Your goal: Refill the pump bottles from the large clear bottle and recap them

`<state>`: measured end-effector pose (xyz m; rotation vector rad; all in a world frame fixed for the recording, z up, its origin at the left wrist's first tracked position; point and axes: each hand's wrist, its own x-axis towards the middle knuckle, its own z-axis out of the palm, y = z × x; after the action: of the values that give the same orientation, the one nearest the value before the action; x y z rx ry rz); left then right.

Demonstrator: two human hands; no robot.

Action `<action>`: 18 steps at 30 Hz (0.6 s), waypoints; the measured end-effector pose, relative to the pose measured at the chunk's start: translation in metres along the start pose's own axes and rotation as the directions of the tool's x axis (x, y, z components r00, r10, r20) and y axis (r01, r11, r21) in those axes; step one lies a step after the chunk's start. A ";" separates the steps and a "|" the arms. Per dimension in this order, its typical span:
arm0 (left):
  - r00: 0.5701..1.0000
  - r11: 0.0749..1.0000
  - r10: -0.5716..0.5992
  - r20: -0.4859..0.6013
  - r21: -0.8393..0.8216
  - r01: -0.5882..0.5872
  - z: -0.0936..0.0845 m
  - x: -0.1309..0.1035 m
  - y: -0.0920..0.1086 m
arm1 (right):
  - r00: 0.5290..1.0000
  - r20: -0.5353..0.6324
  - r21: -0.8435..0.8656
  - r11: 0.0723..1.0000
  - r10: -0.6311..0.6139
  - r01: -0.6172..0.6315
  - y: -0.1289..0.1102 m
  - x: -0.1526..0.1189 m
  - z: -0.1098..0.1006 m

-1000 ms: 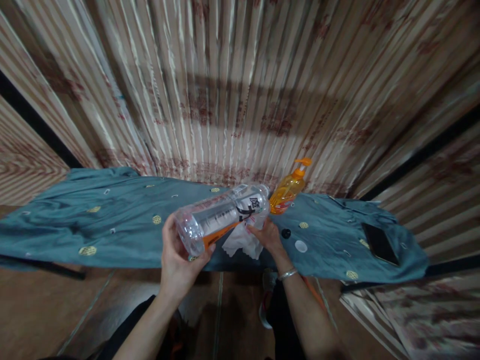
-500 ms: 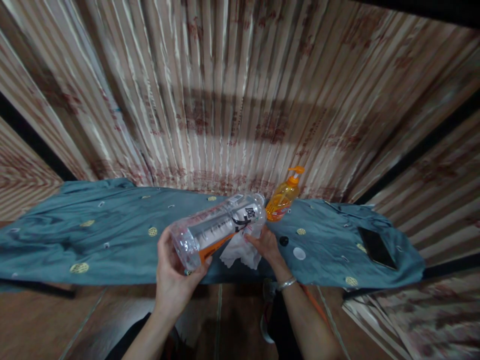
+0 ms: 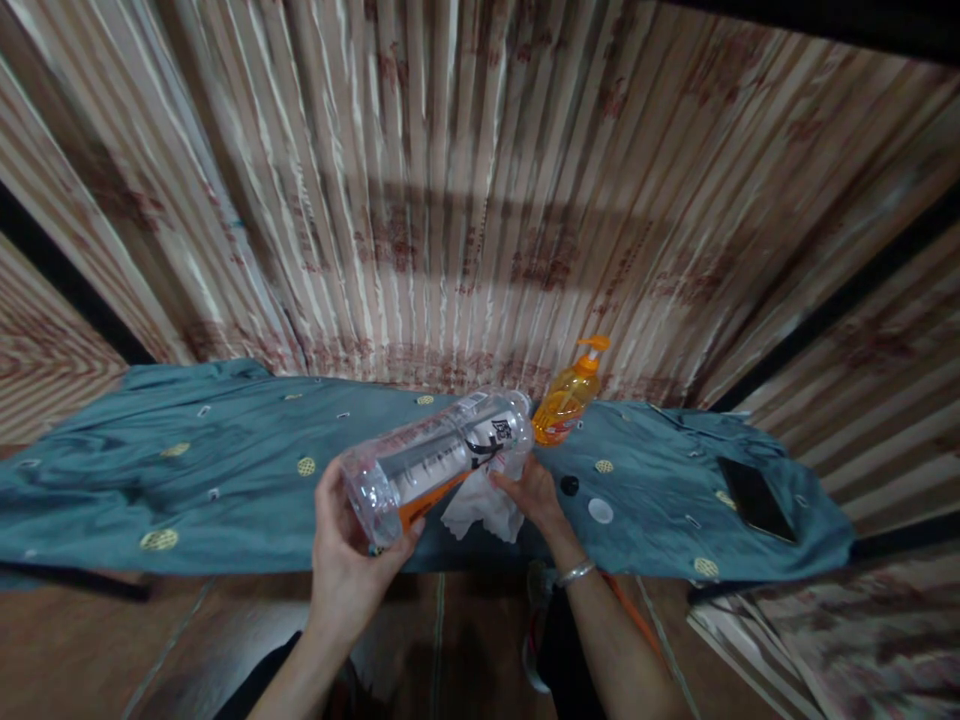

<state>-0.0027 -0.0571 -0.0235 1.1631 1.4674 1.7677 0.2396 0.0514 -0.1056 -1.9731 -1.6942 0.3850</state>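
A large clear plastic bottle (image 3: 442,455) with a printed label and an orange strip lies tilted between my hands, its base toward the lower left. My left hand (image 3: 356,545) is wrapped round the base end. At the other end, my right hand (image 3: 529,495) presses a crumpled white tissue (image 3: 484,508) against the bottle's side near the shoulder; its thumb shows and the other fingers are hidden. Just beyond that end stands an orange pump bottle (image 3: 566,400) holding orange liquid. Right of my right hand lie a small black cap (image 3: 570,486) and a white round disc (image 3: 600,511).
A dark phone (image 3: 756,498) lies at the right end of the narrow surface, which is covered by a teal cloth (image 3: 247,480) with yellow motifs. Striped curtains (image 3: 450,200) hang behind and at the sides. Black frame bars (image 3: 840,290) run along both sides.
Almost nothing differs. Both hands keep their hold on the bottle and tissue, and the view has shifted very slightly.
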 end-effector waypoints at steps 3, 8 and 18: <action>1.000 1.000 0.001 -0.003 -0.009 -0.001 0.000 -0.001 0.001 | 0.999 0.019 0.001 0.999 0.043 -0.043 -0.006 -0.002 -0.004; 1.000 1.000 0.020 -0.009 -0.013 -0.020 0.000 -0.002 0.000 | 0.998 0.038 -0.007 0.999 0.043 -0.043 -0.008 -0.003 -0.007; 0.998 0.998 0.057 0.005 -0.014 -0.057 0.001 -0.002 -0.001 | 1.000 -0.004 -0.059 0.998 0.025 -0.025 -0.005 -0.002 -0.005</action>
<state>-0.0012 -0.0583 -0.0248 1.2127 1.4301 1.8083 0.2374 0.0488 -0.0993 -2.0371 -1.6988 0.3446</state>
